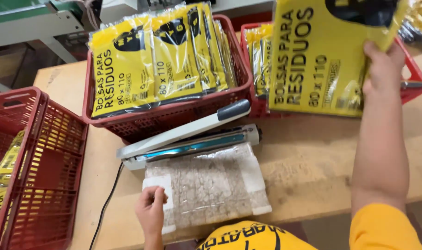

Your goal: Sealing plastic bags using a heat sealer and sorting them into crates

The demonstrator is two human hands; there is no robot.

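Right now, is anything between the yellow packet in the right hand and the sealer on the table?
Nothing visible. The right hand holds the yellow packet up over the red basket; bare table lies between it and the sealer.

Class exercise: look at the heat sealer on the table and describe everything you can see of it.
The heat sealer is a long, narrow bar-type machine lying at a slant on the wooden table, just in front of a red basket of yellow packs. Its white upper arm, tipped with a grey handle at the far right end, is raised, so the jaw stands open. The lower base shows a shiny bluish strip. A black cable runs from its left end. A clear mat lies against its front edge. Neither hand touches it.
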